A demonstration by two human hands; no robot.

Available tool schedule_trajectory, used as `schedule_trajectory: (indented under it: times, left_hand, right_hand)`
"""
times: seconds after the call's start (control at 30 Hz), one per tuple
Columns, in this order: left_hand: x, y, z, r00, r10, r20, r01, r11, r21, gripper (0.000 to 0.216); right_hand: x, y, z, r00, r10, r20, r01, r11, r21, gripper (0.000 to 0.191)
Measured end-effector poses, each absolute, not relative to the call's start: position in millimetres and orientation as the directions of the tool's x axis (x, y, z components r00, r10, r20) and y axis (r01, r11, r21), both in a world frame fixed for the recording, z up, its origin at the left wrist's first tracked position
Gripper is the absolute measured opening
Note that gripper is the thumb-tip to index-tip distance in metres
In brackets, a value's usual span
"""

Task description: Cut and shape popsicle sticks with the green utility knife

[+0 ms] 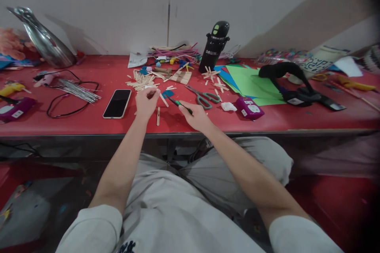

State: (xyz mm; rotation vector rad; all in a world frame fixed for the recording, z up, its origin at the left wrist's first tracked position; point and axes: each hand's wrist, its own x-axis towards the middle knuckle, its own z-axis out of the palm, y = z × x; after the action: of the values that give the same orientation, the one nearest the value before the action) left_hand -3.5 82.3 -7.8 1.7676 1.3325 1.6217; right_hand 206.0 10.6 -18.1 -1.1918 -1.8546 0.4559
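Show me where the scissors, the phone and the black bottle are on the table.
scissors (204, 97), head view, on the crossing just above the grey-green handles.
phone (117, 103), head view, on the middle of its dark screen.
black bottle (213, 51), head view, on the body near the white lettering.

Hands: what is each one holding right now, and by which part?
The right hand grips a green-handled tool by its rear handle end. The left hand pinches a craft stick at its upper end.

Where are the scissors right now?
In the head view, the scissors lie on the red table, just beyond the right hand, between the craft sticks and the green paper.
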Motion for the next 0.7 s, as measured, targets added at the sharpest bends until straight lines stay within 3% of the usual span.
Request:
schedule_trajectory:
  times: [0.7]
  left_hand:
    - [-1.9, 81.4, -8.6, -0.095, 0.834, 0.543, 0.342, -0.485, 0.805, 0.012]
  right_hand:
    - [204.8, 9.2, -17.2, -0.192, 0.88, 0.435, 0.556, 0.462, -0.69, 0.045]
